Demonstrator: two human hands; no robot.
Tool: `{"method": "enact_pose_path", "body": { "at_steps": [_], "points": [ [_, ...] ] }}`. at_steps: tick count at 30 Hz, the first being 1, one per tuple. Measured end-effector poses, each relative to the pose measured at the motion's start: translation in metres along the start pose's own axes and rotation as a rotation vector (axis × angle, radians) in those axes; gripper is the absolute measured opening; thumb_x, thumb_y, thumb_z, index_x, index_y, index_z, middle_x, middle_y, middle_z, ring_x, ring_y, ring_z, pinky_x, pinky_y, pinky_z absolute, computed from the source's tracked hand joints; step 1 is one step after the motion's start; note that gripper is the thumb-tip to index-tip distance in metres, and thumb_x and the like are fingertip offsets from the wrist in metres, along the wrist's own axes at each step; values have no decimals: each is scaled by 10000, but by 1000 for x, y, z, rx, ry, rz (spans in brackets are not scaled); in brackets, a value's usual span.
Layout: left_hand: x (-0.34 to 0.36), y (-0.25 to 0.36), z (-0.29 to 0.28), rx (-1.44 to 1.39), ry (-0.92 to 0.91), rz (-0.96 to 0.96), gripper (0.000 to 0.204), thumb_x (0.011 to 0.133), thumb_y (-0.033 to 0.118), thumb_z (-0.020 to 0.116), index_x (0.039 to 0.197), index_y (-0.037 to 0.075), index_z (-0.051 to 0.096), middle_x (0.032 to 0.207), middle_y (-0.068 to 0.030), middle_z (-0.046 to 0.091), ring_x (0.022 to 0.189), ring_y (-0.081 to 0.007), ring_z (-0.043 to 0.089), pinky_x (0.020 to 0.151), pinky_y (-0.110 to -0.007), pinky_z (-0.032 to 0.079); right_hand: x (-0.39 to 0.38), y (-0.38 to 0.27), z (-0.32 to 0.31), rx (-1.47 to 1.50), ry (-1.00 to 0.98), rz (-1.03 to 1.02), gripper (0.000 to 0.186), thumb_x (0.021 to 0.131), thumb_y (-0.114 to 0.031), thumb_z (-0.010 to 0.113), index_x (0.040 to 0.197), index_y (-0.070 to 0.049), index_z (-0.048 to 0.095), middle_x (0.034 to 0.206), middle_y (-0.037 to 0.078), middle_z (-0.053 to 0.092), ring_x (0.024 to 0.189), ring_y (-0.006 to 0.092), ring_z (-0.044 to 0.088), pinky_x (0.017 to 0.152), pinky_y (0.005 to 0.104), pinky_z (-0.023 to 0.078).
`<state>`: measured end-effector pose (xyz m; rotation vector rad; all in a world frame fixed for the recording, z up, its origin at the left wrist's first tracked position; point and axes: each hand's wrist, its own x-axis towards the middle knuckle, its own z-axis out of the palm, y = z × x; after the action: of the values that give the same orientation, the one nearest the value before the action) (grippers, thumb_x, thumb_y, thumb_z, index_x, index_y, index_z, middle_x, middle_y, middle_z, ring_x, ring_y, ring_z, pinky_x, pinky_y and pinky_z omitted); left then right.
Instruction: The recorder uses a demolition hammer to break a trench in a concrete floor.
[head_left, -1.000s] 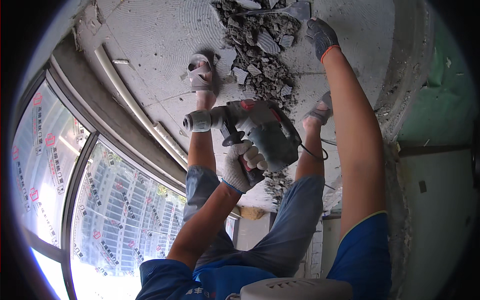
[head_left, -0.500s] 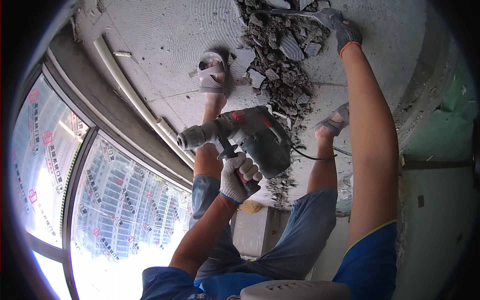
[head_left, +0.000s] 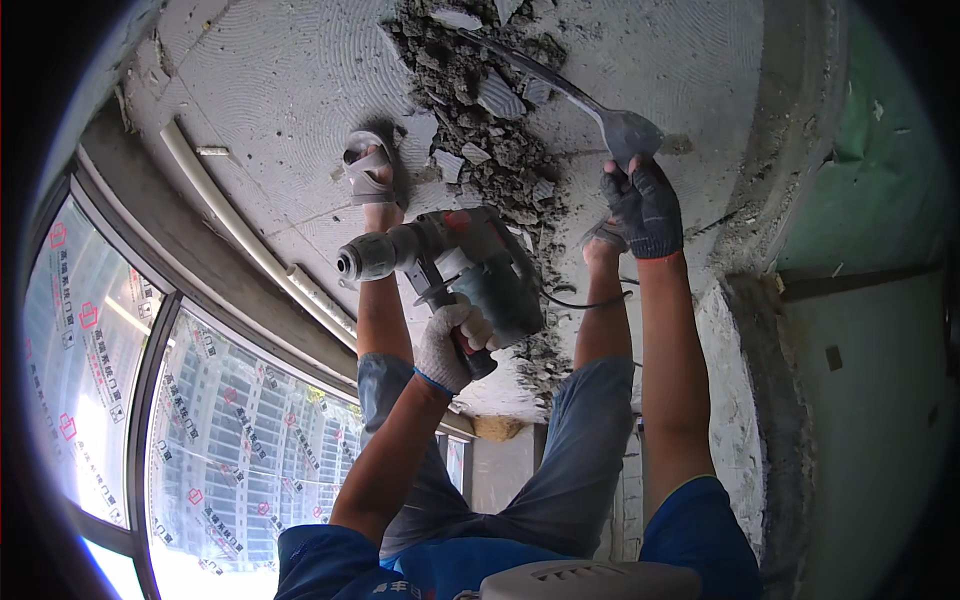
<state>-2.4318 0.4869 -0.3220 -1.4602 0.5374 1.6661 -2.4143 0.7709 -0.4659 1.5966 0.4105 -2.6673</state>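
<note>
My left hand (head_left: 448,348), in a white knit glove, is closed around the side handle of a rotary hammer drill (head_left: 492,285). The drill has a dark body with red parts. Its chuck (head_left: 366,257) faces left, and no bit shows in it. My right hand (head_left: 645,210) wears a dark glove with an orange cuff. Its fingers pinch the edge of the wide flat blade of a spade chisel bit (head_left: 628,132), whose long shank points up and left over the rubble. A black cord (head_left: 590,305) runs from the drill toward the right.
Broken tile and mortar rubble (head_left: 490,140) lies in a strip along the scored floor (head_left: 300,80). A white pipe (head_left: 225,205) runs beside the curved window (head_left: 250,430) at left. My sandalled feet stand either side of the rubble. A green wall (head_left: 880,180) rises at right.
My right hand has lifted the chisel bit from the rubble and drawn it nearer, toward the drill. My left hand and the drill have shifted slightly left in view.
</note>
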Motion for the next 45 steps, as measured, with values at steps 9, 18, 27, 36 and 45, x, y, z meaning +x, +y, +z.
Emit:
{"method": "enact_pose_path", "body": {
  "at_steps": [9,18,27,36,45],
  "points": [
    [32,-20,74,596,41,-35,124,751,46,573,674,67,478,540,-50,471,443,-170,476,477,-319,463,-156,-68,-30,142,-165,-59,184,919,-185,536,1015,-30,558,894,80,558,763,162,521,650,279,443],
    [130,-22,131,1442,-215,197,108,755,140,643,800,69,574,614,0,569,483,-78,529,418,-236,423,-163,-129,-43,252,-141,-390,241,955,-221,466,1075,-36,563,938,85,597,764,173,531,657,283,424],
    [164,-28,136,1456,-292,272,104,771,130,665,783,54,595,612,-7,583,464,-80,520,413,-231,406,-160,-150,-56,158,-33,-542,195,939,-204,506,1016,-31,558,905,94,590,774,183,540,663,315,439],
    [148,1,152,1543,-236,172,146,776,141,633,861,33,583,636,-10,557,507,-91,542,482,-255,505,-111,-174,8,-986,71,-234,216,892,-224,598,916,-9,597,732,95,610,597,169,570,562,292,457],
    [157,1,144,1529,-231,222,177,729,140,656,824,34,550,616,-15,535,479,-105,524,452,-269,486,-97,-163,2,-596,120,-417,248,899,-249,589,893,-1,594,720,83,602,584,156,565,549,280,451]
  ]
}}
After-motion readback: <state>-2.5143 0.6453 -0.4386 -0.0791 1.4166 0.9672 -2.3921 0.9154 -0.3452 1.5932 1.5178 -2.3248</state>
